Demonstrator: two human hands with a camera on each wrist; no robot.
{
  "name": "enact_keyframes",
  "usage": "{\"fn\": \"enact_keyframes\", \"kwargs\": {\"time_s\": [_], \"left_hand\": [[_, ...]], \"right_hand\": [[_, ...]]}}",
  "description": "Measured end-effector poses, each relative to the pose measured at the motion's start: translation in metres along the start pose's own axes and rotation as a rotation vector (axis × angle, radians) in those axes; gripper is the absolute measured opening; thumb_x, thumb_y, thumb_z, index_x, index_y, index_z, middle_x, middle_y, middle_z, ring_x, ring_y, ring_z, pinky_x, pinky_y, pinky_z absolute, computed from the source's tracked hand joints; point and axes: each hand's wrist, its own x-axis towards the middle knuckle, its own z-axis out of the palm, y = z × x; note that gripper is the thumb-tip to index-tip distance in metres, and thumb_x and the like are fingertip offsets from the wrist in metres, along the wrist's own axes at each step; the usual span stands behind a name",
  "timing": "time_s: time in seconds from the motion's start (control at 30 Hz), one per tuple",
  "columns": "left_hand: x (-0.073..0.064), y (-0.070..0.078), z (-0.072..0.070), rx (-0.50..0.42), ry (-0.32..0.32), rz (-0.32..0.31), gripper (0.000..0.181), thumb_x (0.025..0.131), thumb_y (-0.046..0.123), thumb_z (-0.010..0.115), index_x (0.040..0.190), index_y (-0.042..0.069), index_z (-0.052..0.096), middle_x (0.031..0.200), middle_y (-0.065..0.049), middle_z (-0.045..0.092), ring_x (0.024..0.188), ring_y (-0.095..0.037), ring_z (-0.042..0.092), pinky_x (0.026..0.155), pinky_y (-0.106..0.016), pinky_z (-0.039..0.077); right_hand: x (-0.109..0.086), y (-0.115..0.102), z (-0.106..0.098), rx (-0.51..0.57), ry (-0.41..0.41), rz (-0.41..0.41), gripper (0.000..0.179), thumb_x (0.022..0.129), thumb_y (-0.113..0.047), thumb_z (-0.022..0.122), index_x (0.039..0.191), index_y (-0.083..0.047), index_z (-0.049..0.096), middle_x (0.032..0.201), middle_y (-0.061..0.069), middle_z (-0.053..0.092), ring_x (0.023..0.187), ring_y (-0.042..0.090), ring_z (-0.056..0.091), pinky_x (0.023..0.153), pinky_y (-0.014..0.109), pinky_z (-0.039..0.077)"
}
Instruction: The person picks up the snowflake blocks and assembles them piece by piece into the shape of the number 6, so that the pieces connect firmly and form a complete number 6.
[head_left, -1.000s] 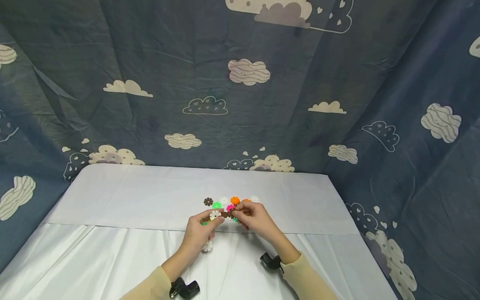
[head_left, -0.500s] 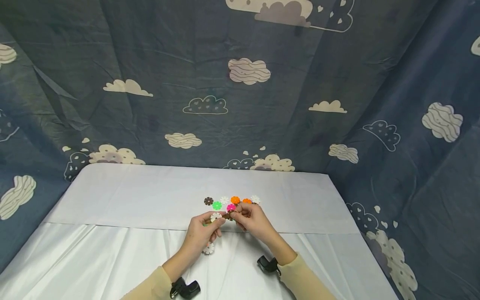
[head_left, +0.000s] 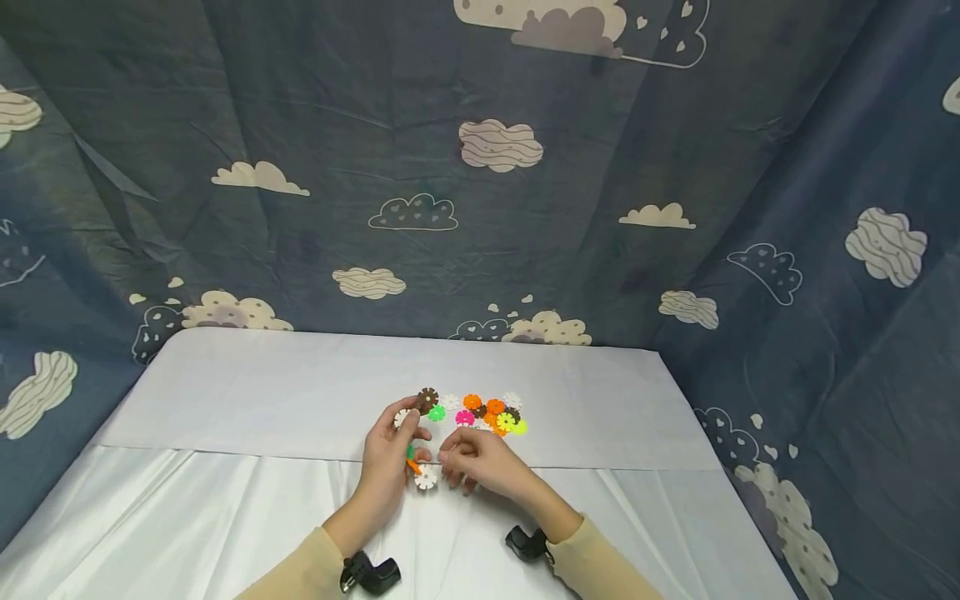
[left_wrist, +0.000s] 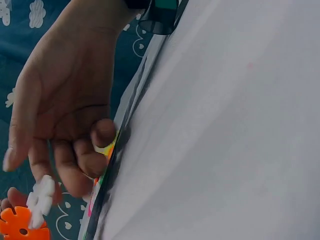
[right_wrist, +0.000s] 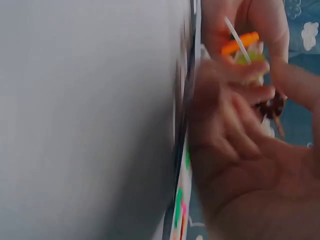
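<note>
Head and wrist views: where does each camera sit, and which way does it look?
Head: worn on the head, facing forward and down at the table and patterned backdrop; left hand, right hand and beige sleeves show.
Left wrist: on that wrist, picture sideways, looking towards the right hand's palm, a white flower piece and an orange one.
Right wrist: on that wrist, also sideways, looking past the blurred right hand to the left hand.
Both wrist views share the right hand, table and those two pieces.

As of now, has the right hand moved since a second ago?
Yes: the right hand has moved down and left in the head view; its fingers now reach below the white cloth's crosswise line.
</note>
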Motion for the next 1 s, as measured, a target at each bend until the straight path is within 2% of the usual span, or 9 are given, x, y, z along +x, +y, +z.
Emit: {"fn": "enact_keyframes", "kwargs": {"time_s": [0.07,0.17,0.27,0.37,0.5,0.63,0.8,1.0], "left_hand": [[0.000,0.000,-0.001,-0.015,0.008,-0.004,0.045,0.108,0.029,0.064,0.151,0.017,0.056,0.113,-0.011,0.063,0.081,-0.011,0.066,0.061,-0.021,0.057],[0.000,0.000,-0.001,-0.041,0.014,-0.009,0.050,0.109,0.029,0.062,0.156,0.015,0.052,0.118,-0.010,0.060,0.087,-0.009,0.065,0.065,-0.022,0.059],[0.001,0.000,-0.002,-0.049,0.013,-0.007,0.049,0.111,0.027,0.059,0.157,0.012,0.050,0.125,-0.007,0.059,0.092,-0.008,0.066,0.072,-0.026,0.063],[0.001,0.000,-0.002,-0.014,0.000,0.023,0.046,0.112,0.023,0.055,0.156,0.009,0.050,0.127,-0.008,0.061,0.093,-0.009,0.067,0.078,-0.029,0.065],[0.001,0.000,-0.003,0.122,-0.025,0.086,0.040,0.113,0.017,0.047,0.151,0.007,0.054,0.127,-0.016,0.063,0.096,-0.010,0.067,0.085,-0.026,0.060],[0.002,0.000,-0.004,0.217,-0.047,0.106,0.038,0.113,0.018,0.041,0.145,0.005,0.057,0.131,-0.022,0.064,0.101,-0.012,0.069,0.090,-0.026,0.057],[0.003,-0.002,-0.004,0.185,-0.060,0.088,0.040,0.117,0.024,0.037,0.141,0.000,0.057,0.128,-0.024,0.068,0.104,-0.014,0.072,0.094,-0.029,0.061],[0.003,-0.002,-0.002,0.190,-0.090,0.077,0.034,0.117,0.019,0.040,0.138,-0.002,0.055,0.127,-0.024,0.066,0.097,-0.010,0.071,0.088,-0.028,0.063]], "right_hand": [[-0.002,0.000,0.006,-0.026,-0.070,0.004,0.019,0.101,-0.021,0.071,0.109,-0.004,0.069,0.085,0.012,0.078,0.068,0.014,0.070,0.058,0.027,0.058],[-0.002,0.001,0.010,-0.005,-0.107,0.014,0.011,0.100,-0.013,0.070,0.105,-0.004,0.070,0.086,0.013,0.079,0.069,0.013,0.071,0.060,0.024,0.057],[-0.002,0.003,0.007,0.025,-0.093,0.017,0.007,0.101,-0.009,0.069,0.103,-0.002,0.070,0.085,0.015,0.079,0.067,0.014,0.071,0.060,0.024,0.057],[0.001,0.008,0.000,0.020,-0.071,0.019,0.009,0.101,-0.010,0.068,0.103,-0.001,0.070,0.084,0.014,0.078,0.066,0.013,0.069,0.060,0.024,0.058],[0.004,0.014,-0.014,-0.018,-0.036,0.003,0.012,0.101,-0.010,0.068,0.106,0.001,0.071,0.082,0.013,0.075,0.065,0.012,0.066,0.059,0.024,0.058],[0.003,0.016,-0.027,-0.071,-0.016,-0.001,0.012,0.101,-0.010,0.068,0.106,-0.001,0.073,0.080,0.011,0.074,0.064,0.013,0.065,0.058,0.024,0.057],[0.002,0.018,-0.036,-0.118,-0.063,0.019,0.009,0.101,-0.009,0.068,0.104,-0.003,0.073,0.080,0.006,0.073,0.063,0.013,0.063,0.058,0.023,0.055],[0.001,0.018,-0.039,-0.188,-0.103,0.012,0.006,0.100,-0.010,0.071,0.101,-0.005,0.075,0.079,0.004,0.072,0.062,0.012,0.061,0.056,0.022,0.051]]}}
